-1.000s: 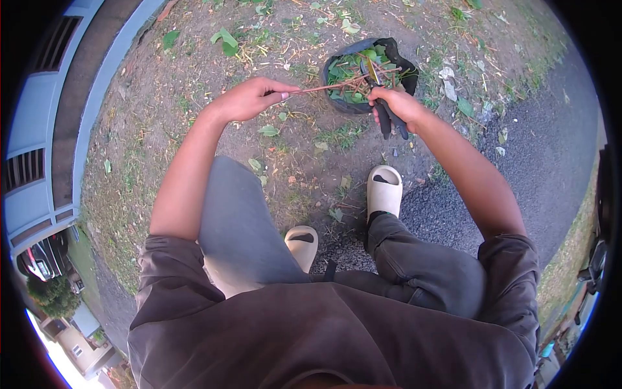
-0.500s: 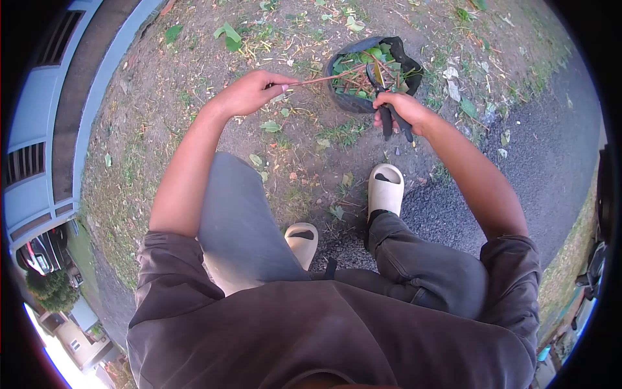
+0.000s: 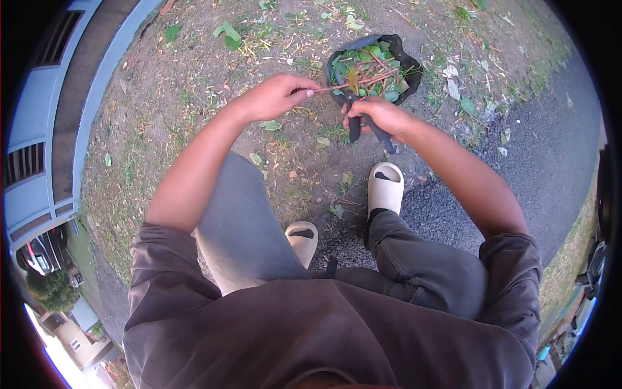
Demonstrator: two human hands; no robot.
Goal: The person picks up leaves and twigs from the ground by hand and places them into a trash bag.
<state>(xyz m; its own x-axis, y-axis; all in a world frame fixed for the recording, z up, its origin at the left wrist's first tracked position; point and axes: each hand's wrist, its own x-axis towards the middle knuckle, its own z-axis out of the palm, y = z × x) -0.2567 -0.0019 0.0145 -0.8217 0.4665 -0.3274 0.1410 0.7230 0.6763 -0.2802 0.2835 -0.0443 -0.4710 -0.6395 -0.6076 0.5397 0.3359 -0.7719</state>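
Note:
A thin reddish-brown stem (image 3: 329, 88) is pinched between the thumb and fingers of my left hand (image 3: 282, 96) and reaches right, over the rim of a dark container (image 3: 345, 47). My right hand (image 3: 382, 118) is closed around the black handles of pruning shears (image 3: 352, 98), whose blades point up by the stem's right part. Whether the blades touch the stem is too small to tell. Cut stems (image 3: 379, 70) and green leaves (image 3: 374, 52) fill the container, which stands on the ground just beyond my hands.
My feet, in beige slides (image 3: 386, 188), are below the container. Loose leaves (image 3: 228, 35) and dry bits lie on the soil. Dark asphalt (image 3: 518, 175) runs along the right. A blue-grey structure (image 3: 31, 117) with slatted openings is at the left edge.
My left hand has moved right with the stem, closer to the container. The shears in my right hand have moved left and slightly down, to the stem.

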